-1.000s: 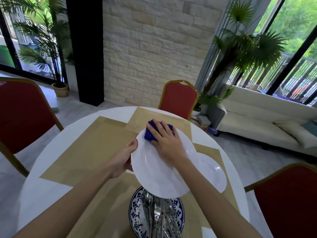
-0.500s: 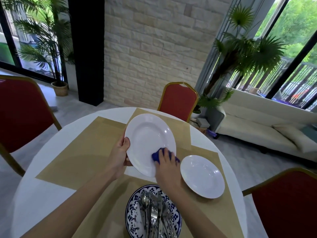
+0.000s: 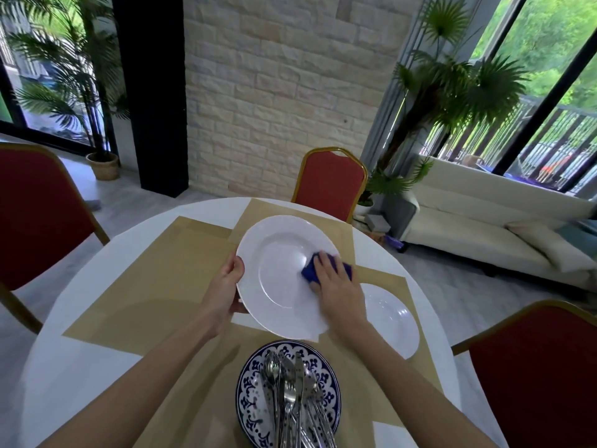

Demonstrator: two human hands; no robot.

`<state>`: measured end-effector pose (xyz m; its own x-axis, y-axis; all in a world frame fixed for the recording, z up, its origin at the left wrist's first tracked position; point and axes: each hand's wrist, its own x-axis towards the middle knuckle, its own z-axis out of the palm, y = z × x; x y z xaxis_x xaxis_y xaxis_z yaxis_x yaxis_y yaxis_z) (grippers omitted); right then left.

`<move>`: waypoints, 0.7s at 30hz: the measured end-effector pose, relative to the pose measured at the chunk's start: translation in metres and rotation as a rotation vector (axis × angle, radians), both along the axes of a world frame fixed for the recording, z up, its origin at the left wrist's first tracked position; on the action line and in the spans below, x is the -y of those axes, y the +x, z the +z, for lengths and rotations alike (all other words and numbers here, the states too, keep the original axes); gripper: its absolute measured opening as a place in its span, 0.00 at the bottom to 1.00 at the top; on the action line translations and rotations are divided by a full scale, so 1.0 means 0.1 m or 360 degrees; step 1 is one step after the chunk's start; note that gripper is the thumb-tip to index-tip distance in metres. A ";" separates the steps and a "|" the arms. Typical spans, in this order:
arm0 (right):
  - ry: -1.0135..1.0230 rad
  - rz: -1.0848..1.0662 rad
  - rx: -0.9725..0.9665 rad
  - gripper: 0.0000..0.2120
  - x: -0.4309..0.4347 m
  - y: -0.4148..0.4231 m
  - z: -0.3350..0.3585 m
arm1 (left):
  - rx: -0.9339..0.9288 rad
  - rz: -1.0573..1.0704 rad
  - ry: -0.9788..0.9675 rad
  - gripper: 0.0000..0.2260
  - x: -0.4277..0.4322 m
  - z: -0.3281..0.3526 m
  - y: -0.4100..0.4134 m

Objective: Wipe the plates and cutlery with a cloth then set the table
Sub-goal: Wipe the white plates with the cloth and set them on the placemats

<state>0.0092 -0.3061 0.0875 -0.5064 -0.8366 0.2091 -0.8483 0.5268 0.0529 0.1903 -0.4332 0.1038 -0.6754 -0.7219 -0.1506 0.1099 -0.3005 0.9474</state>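
Blue cloth (image 3: 309, 270) moved up the right side of the plate (image 3: 279, 279) — left hand (image 3: 226, 287) gripping the rim, right hand (image 3: 337, 286) clasping the cloth — wiping in hand; next, probably the remaining face.

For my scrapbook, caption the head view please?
Left hand holds a white plate; right hand wipes it with a blue cloth.

The left arm (image 3: 145, 367) and right arm (image 3: 403, 376) were bare from the frame's bottom edge to the wrists (anything worn higher up lay out of view). The left hand (image 3: 226, 295) and right hand (image 3: 339, 286) were bare too, with slender fingers.
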 end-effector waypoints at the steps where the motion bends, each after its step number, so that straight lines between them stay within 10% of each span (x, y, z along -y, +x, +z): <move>1: -0.0114 -0.0052 -0.0048 0.27 0.09 -0.04 0.07 | -0.0002 -0.0049 0.0020 0.13 -0.03 0.02 -0.04; 12: 0.0188 0.1053 0.0529 0.25 0.11 0.34 0.14 | -0.0010 0.0003 0.0051 0.15 0.17 0.14 0.06; 18: 0.0114 0.0282 0.0176 0.29 0.16 0.00 0.04 | 0.0134 -0.0137 -0.0014 0.14 0.07 0.05 0.16; 21: -0.0110 0.0449 0.0255 0.26 0.25 0.23 0.05 | 0.0134 -0.0186 0.0017 0.15 -0.02 0.05 0.10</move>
<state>0.0323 -0.3307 0.0929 -0.2877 -0.9352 0.2064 -0.9560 0.2675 -0.1205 0.2004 -0.4307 0.1090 -0.7394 -0.6373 -0.2172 -0.0059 -0.3165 0.9486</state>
